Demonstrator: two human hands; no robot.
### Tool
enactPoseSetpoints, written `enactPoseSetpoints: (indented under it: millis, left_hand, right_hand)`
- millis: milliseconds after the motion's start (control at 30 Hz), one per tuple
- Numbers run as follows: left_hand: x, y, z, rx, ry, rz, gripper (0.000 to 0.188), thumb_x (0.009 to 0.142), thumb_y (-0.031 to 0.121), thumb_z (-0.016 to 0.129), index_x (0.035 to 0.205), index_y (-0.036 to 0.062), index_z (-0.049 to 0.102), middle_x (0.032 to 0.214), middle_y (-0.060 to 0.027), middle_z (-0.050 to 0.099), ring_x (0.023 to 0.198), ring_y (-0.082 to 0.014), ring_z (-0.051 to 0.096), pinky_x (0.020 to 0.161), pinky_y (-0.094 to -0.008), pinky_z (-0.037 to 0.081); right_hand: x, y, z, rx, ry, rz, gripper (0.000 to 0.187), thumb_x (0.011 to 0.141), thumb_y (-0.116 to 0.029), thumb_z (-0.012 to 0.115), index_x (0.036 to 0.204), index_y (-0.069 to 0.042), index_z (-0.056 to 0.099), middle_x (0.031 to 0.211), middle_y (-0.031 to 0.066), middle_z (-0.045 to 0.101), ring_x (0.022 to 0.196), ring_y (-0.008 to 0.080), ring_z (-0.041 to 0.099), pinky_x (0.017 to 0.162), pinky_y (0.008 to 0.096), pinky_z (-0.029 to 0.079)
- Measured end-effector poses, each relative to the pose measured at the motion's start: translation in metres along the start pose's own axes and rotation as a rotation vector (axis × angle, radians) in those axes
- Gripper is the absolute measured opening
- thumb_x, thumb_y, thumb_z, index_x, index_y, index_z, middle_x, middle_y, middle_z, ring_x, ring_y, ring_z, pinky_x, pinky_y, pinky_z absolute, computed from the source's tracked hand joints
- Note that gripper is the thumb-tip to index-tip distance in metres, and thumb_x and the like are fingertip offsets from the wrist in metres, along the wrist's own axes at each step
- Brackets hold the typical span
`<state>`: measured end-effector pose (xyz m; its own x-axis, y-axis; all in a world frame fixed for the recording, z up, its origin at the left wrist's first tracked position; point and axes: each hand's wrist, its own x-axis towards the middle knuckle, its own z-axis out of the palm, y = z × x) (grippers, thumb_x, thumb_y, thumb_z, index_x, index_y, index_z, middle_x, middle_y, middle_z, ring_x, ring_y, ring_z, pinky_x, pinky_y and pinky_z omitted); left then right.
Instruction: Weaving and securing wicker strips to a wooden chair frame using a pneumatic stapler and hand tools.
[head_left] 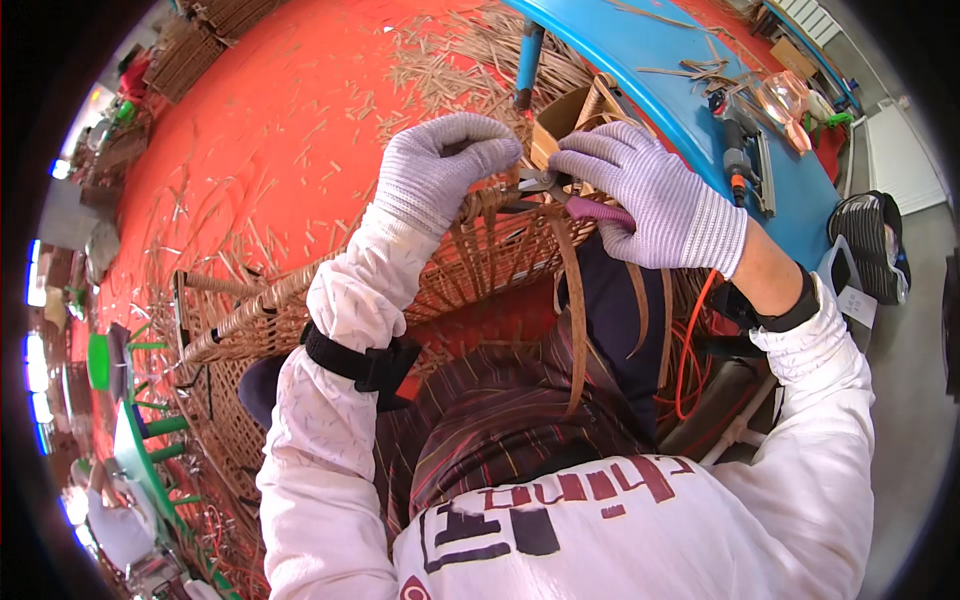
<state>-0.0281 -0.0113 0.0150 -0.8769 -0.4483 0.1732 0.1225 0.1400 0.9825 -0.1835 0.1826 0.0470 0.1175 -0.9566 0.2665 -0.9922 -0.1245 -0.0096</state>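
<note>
Both of my hands wear pale ribbed knit gloves. In my right hand is a pair of cutting pliers with dark pink handles. Their metal jaws point left, at the rim of a brown woven wicker frame across my lap. My left hand is just left of the jaws, above the same rim, thumb and fingers pinched together; what they hold, if anything, is too small to make out. From the rim near the pliers, a long flat brown strip hangs down over my lap, with shorter strips beside it.
A blue table stands at the upper right, bearing a dark power tool and loose strips. Cut strip scraps litter the red floor. An orange hose hangs beside my right leg. Another person shows at the lower left.
</note>
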Motion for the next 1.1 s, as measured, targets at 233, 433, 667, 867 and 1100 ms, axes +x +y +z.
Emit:
enactPoseSetpoints:
  millis: [233,433,667,867,1100]
  left_hand:
    - [0.001,-0.003,0.000,-0.001,-0.010,0.006,0.016,0.082,0.009,0.076,0.096,0.0013,0.073,0.087,-0.0030,0.071,0.082,-0.0098,0.063,0.079,-0.0259,0.052]
    - [-0.001,0.000,0.002,0.000,0.004,-0.010,0.015,0.083,0.009,0.075,0.096,0.0022,0.073,0.086,-0.0022,0.071,0.080,-0.0096,0.063,0.078,-0.0255,0.052]
    - [-0.002,0.003,0.003,-0.044,0.013,-0.043,0.015,0.085,0.011,0.073,0.097,0.0013,0.072,0.087,-0.0036,0.070,0.082,-0.0098,0.062,0.078,-0.0256,0.051]
    - [0.005,0.002,0.004,-0.099,0.247,0.056,0.020,0.090,0.012,0.069,0.103,-0.0020,0.069,0.091,-0.0047,0.069,0.083,-0.0105,0.063,0.076,-0.0243,0.051]
    - [0.002,0.003,-0.015,-0.071,0.407,0.072,0.022,0.091,0.012,0.066,0.108,-0.0021,0.069,0.096,-0.0062,0.069,0.087,-0.0110,0.063,0.079,-0.0232,0.050]
  right_hand:
    - [0.008,0.008,0.013,-0.139,-0.029,-0.055,0.054,0.075,-0.021,0.072,0.126,-0.011,0.055,0.108,0.0109,0.057,0.105,0.0307,0.056,0.095,0.0426,0.046]
    - [0.007,0.018,0.019,-0.119,-0.001,-0.101,0.046,0.083,-0.026,0.068,0.126,-0.014,0.057,0.098,0.0090,0.059,0.098,0.0289,0.058,0.089,0.0420,0.048]
    - [0.010,0.021,0.020,-0.102,-0.033,-0.071,0.044,0.082,-0.026,0.069,0.123,-0.016,0.058,0.091,0.0090,0.059,0.094,0.0282,0.059,0.087,0.0409,0.050]
    - [0.007,0.028,-0.006,-0.042,0.364,-0.041,0.043,0.076,-0.026,0.075,0.114,-0.012,0.060,0.088,0.0079,0.062,0.086,0.0275,0.061,0.083,0.0375,0.051]
    - [-0.211,0.140,-0.002,-0.330,0.323,1.010,0.052,0.084,-0.036,0.072,0.128,-0.012,0.058,0.104,0.0189,0.065,0.097,0.0359,0.062,0.084,0.0407,0.048]
